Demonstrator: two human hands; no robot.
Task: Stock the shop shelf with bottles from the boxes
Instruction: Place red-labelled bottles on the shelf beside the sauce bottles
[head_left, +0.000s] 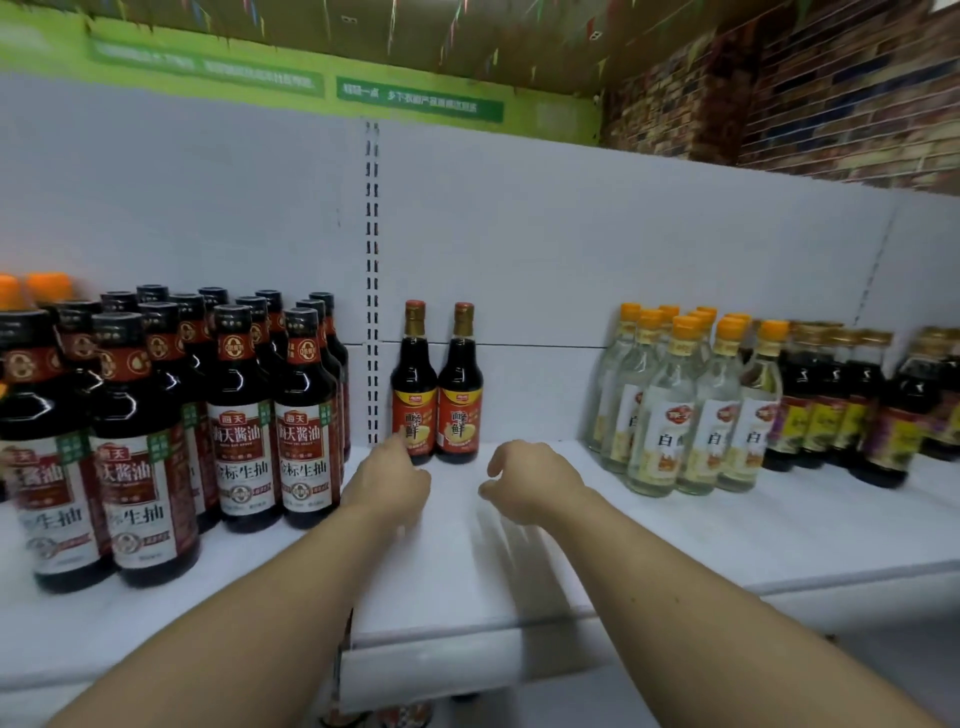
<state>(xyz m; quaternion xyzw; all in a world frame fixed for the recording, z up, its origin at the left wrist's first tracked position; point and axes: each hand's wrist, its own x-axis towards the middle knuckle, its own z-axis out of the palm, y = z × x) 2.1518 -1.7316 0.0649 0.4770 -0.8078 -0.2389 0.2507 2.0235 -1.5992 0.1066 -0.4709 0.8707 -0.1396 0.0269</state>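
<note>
Two dark sauce bottles with orange labels and gold caps stand upright side by side at the back of the white shelf (519, 561), the left one (414, 384) and the right one (459, 387). My left hand (388, 483) hovers just in front of the left bottle, fingers loosely curled, holding nothing. My right hand (530, 483) hangs over the bare shelf a little right of the pair, fingers relaxed and empty. No box is in view.
Several large dark soy sauce bottles (244, 415) crowd the shelf's left part. Several clear vinegar bottles with orange caps (685, 410) and dark bottles with purple labels (831, 410) stand at the right. A slotted upright (372, 291) runs up the back panel.
</note>
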